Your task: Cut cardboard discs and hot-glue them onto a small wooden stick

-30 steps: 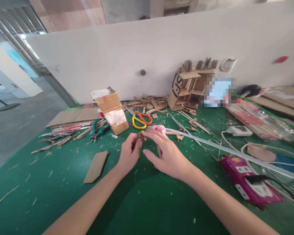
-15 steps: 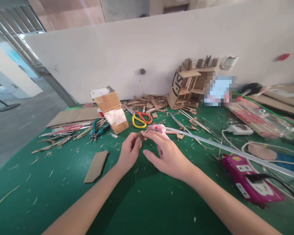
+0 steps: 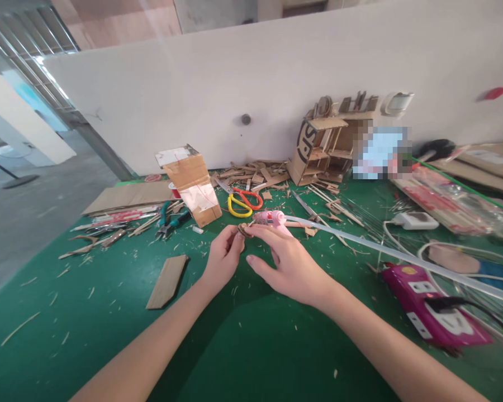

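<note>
- Reference: I read 12 o'clock as straight ahead across the worktop (image 3: 209, 360).
- Workpiece: I locate a small brown cardboard piece (image 3: 243, 229) at the fingertips, raised over the worktop.
- Left hand (image 3: 222, 255): grip narrow, pinching the piece between thumb and fingers. The piece sits at its 1 o'clock; this hand is nearer.
- Right hand (image 3: 295, 265): grip wide, thumb apart from the index finger. The piece lies at its 10 o'clock, beside the fingertips; I cannot confirm contact.
- Key relation, by my judgement: piece to pink glue gun (image 3: 279, 217). The gun lies just beyond the right-hand fingers, at the piece's 2 o'clock.
- Piece axis: the visible part runs roughly 10 to 4 o'clock. Fingers cover the remainder; I cannot tell which way it points.
- Gun axis: about 9 to 3 o'clock, front end towards 9; the translucent glue stick (image 3: 373, 243) trails between 3 and 4.
</note>
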`<action>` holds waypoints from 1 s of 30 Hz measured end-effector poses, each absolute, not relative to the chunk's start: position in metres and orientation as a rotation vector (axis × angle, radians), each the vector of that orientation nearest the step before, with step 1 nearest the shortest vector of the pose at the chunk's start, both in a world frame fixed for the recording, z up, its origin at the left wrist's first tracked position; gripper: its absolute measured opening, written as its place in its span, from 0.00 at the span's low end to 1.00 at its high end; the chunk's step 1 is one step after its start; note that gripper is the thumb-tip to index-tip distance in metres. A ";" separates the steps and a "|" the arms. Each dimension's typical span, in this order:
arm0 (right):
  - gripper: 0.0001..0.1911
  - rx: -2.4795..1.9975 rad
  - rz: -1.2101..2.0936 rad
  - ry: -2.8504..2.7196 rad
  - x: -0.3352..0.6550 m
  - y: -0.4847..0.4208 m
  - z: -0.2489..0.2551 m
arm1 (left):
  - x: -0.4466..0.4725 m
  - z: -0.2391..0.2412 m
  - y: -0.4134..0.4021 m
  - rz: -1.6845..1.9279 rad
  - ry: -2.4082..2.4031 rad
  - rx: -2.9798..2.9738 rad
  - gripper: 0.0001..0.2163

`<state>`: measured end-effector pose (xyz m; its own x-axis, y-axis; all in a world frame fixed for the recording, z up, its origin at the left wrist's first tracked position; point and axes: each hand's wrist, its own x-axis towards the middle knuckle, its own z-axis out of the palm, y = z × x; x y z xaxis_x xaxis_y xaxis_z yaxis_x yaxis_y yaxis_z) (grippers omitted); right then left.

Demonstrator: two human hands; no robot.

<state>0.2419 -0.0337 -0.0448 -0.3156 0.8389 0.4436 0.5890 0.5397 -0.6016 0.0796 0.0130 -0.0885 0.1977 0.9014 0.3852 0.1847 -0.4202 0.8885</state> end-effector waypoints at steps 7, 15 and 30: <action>0.23 -1.147 0.425 -2.034 0.242 -0.034 -0.044 | 0.079 -0.088 0.011 1.269 1.045 1.753 0.12; 0.22 -1.121 0.401 -2.043 0.243 -0.035 -0.043 | 0.079 -0.090 0.012 1.273 1.044 1.798 0.11; 0.22 -1.090 0.430 -2.026 0.245 -0.036 -0.047 | 0.078 -0.092 0.008 1.251 1.154 1.976 0.10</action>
<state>0.2447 -0.0363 -0.0466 -0.3277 0.8158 0.4766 0.5519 0.5747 -0.6042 0.0781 0.0083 -0.0924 0.2073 0.8678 0.4516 0.3802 -0.4968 0.7801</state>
